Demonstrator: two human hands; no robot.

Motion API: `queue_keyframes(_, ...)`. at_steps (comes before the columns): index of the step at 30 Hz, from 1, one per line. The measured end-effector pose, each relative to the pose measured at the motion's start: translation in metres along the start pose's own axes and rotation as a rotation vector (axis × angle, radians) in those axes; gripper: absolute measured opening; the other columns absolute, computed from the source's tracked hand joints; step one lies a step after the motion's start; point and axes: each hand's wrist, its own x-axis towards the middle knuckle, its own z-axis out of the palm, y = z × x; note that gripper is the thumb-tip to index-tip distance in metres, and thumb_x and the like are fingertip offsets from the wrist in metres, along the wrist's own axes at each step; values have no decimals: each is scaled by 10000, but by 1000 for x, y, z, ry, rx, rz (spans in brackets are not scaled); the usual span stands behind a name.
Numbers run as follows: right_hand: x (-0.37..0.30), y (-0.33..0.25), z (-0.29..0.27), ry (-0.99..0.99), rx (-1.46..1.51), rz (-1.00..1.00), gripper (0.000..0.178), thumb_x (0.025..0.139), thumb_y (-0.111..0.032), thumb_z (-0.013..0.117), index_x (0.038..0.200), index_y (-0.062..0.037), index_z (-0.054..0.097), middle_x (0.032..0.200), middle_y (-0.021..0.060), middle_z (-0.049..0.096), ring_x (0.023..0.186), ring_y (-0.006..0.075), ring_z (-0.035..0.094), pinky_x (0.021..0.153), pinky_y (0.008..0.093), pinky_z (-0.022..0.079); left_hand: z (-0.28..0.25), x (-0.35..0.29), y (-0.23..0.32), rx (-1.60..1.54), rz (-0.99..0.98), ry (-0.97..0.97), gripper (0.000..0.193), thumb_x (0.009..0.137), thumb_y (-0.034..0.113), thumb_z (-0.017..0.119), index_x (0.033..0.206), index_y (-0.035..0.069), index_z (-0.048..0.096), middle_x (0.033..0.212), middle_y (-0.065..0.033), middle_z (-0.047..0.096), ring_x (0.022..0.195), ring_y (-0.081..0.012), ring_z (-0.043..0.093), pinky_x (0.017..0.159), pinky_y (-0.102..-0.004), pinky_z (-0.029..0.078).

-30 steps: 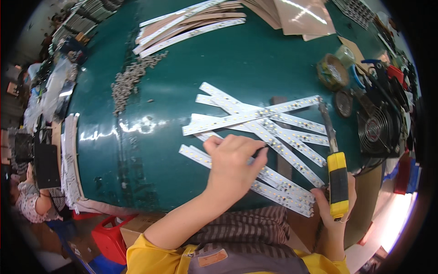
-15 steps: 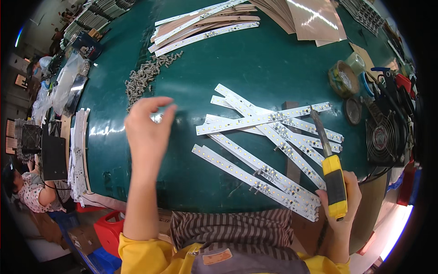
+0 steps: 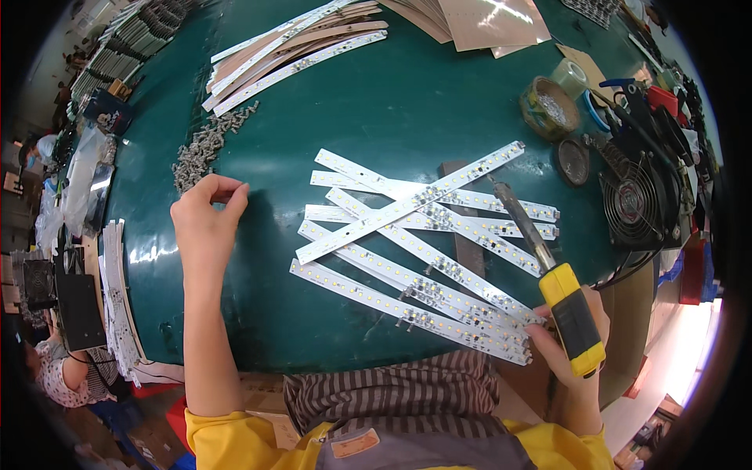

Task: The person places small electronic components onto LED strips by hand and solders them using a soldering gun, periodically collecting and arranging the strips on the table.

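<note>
My left hand (image 3: 205, 227) is closed in a pinch beside the near end of a pile of small metallic parts (image 3: 200, 157). Whatever sits between thumb and forefinger is too small to make out. In my right hand (image 3: 576, 337) is a soldering iron (image 3: 560, 298) with a yellow and black handle, its tip pointing up and left. The thumb of that hand is by the right end of a white LED strip (image 3: 446, 270). Several such strips lie crossed over one another on the green table, and one strip (image 3: 415, 200) slants across the top of the others.
Strips and brown sheets (image 3: 298, 59) are stacked at the far left, and flat brown boards (image 3: 482, 27) at the far side. To the right are a round tub (image 3: 548, 110) and a black fan (image 3: 630, 204). More strips (image 3: 117, 301) lie along the left edge.
The view has shifted. My left hand's fingertips have come together. The crossing top strip now slants more steeply, and another strip's angle differs. The soldering iron stays in my right hand.
</note>
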Motion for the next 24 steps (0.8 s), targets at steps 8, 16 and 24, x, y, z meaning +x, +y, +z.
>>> queue_keyframes(8, -8, 6, -3, -61, 27, -19, 435, 638, -22, 849, 1006, -23, 617, 943, 70, 612, 781, 163, 632, 673, 269, 513, 34, -45, 75, -434, 390, -169, 127, 865, 63, 673, 976, 55, 734, 870, -85, 692, 881, -223, 631, 809, -344, 478)
queue_keyframes(16, 14, -5, 1, 120, -95, -91, 677, 627, -107, 909, 1192, -20, 548, 972, 52, 595, 814, 156, 594, 736, 284, 481, 71, -76, 102, -428, 316, -334, 128, 858, 45, 699, 981, 46, 734, 860, -89, 691, 791, -170, 636, 737, -294, 485)
queue_keyframes(24, 50, -6, 20, 128, -99, -138, 491, 717, -47, 820, 1131, -15, 558, 932, 104, 591, 800, 215, 599, 720, 289, 471, 84, -84, 97, -293, 591, -69, 144, 761, 55, 778, 899, 81, 744, 769, -33, 688, 709, -182, 631, 778, -329, 422)
